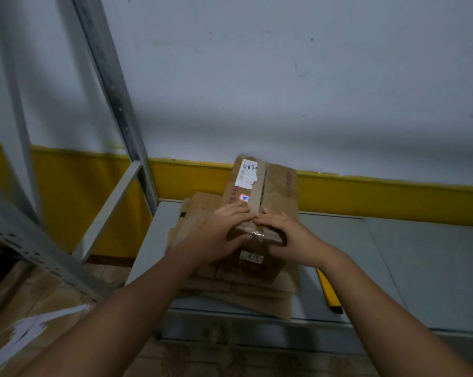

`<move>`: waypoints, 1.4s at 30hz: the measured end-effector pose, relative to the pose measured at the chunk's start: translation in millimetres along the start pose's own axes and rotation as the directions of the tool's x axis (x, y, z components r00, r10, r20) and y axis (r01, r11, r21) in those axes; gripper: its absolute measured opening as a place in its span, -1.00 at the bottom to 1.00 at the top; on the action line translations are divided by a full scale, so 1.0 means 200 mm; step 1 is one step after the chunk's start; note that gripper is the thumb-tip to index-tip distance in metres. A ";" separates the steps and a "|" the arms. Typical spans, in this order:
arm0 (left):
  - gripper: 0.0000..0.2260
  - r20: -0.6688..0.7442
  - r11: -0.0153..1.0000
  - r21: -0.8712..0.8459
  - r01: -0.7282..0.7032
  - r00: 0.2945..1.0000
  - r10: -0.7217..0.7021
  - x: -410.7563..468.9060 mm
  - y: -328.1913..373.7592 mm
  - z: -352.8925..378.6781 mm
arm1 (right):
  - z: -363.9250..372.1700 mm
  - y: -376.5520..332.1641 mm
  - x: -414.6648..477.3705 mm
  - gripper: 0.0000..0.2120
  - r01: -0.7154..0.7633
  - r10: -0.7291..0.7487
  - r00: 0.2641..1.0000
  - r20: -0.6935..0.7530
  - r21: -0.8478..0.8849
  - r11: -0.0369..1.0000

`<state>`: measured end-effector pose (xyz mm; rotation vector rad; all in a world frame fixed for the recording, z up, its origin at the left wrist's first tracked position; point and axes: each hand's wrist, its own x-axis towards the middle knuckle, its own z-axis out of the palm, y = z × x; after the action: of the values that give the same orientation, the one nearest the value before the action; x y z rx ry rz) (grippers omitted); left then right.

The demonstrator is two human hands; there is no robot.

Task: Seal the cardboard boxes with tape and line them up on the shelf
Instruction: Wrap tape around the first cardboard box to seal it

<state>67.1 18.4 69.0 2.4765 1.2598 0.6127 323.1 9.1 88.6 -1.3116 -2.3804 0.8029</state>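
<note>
Forearms, two, are seen nearest, entering from the lower edge: left forearm [126, 308] and right forearm [387, 308]. White paper scraps [26, 330] are noted at lower left on brown floor covering; their count is unclear.

Hands, two. The left hand [221, 229] is laid on the near left top of the cardboard box [280, 191], its fingers held straight and pressed flat beside the seam; nothing is grasped. The right hand [287, 235] is arched over the near top edge of the same box, its fingertips brought up to those of the left at the seam. Whether the box is gripped or only pressed by this hand cannot be told.

Cardboard box, one, closed. It is located directly under both hands and extends away from them toward the wall. Tape strip [258, 183], one, is run along the top seam and folded over the near edge between the hands. Labels, three: a white label [248, 172] on the far left top, a red-edged sticker [244, 197] just beyond the left fingertips, and a numbered label [251, 257] on the front face below the hands.

Flattened cardboard [229, 289], one stack, is placed under the box; its sheets cannot be counted. The stack is borne by a grey shelf [406, 268]. Yellow-and-black tool [329, 292], one, is set on the shelf just right of the stack; its kind cannot be told.

Metal uprights, two: a blurred upright [12, 104] and a rear upright [113, 91]. Behind everything, a white wall [284, 77] is edged below by a yellow band [379, 197].
</note>
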 end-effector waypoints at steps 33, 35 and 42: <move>-0.75 -0.231 0.935 -0.138 0.328 0.907 -0.352 -0.39 -0.23 0.03 | 0.14 0.05 -0.06 -0.48 0.000 -0.066 0.926 -0.371 -0.175 0.984; -0.73 -0.062 0.878 -0.064 0.474 0.876 -0.477 -0.51 -0.33 0.05 | 0.14 0.05 -0.06 -0.49 0.003 -0.060 0.926 -0.373 -0.151 0.989; -0.72 0.227 0.781 0.494 0.382 0.810 -0.540 -0.58 -0.36 0.13 | 0.13 0.02 -0.05 -0.49 -0.010 -0.046 0.925 -0.377 -0.146 0.989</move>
<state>-29.9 -36.9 -12.8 2.2682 1.9113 -0.2725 317.4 -6.5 65.0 -1.3544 -2.1647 0.3314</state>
